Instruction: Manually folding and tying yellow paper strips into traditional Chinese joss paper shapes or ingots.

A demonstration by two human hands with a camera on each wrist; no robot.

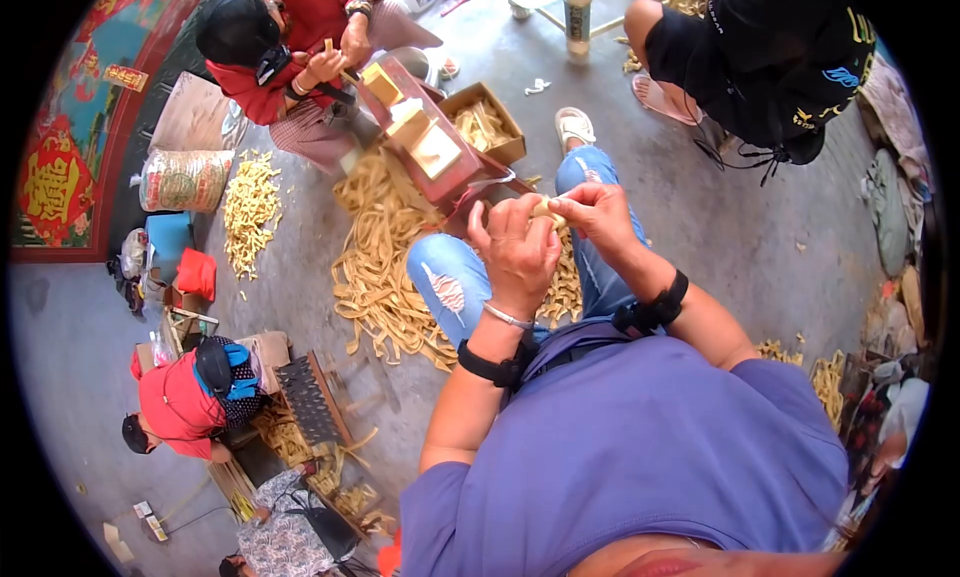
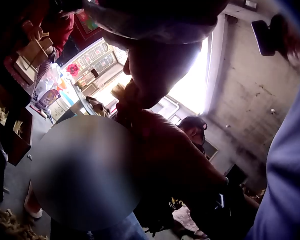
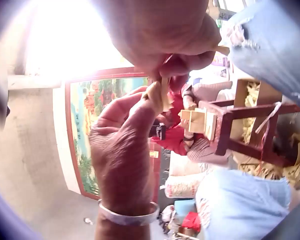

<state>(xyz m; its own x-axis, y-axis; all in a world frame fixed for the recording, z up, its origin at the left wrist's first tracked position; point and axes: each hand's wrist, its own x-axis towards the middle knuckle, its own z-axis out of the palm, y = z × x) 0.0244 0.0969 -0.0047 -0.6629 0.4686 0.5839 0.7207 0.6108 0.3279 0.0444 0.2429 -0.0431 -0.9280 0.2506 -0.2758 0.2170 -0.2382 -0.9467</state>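
Above my knees, my left hand (image 1: 517, 252), with a silver bangle at the wrist, and my right hand (image 1: 600, 217) meet at a pale yellow folded strip (image 1: 545, 211). In the right wrist view, the left thumb and fingers pinch the strip (image 3: 162, 96) from below. The right hand (image 3: 165, 30) grips it from above, and a short end pokes out past its fingers. The left wrist view is dark, with only a small lit bit of the strip (image 2: 119, 91) showing by the fingertips. Heaped flat strips (image 1: 390, 277) lie on the floor between my knees and the bench.
A red wooden bench (image 1: 430, 172) carrying yellowish blocks stands ahead, beside a cardboard box (image 1: 511, 149) of strips. Small folded pieces (image 1: 252, 212) are piled on the floor at left. A person in red (image 1: 255, 37) sits across, another in black (image 1: 770, 57) at right.
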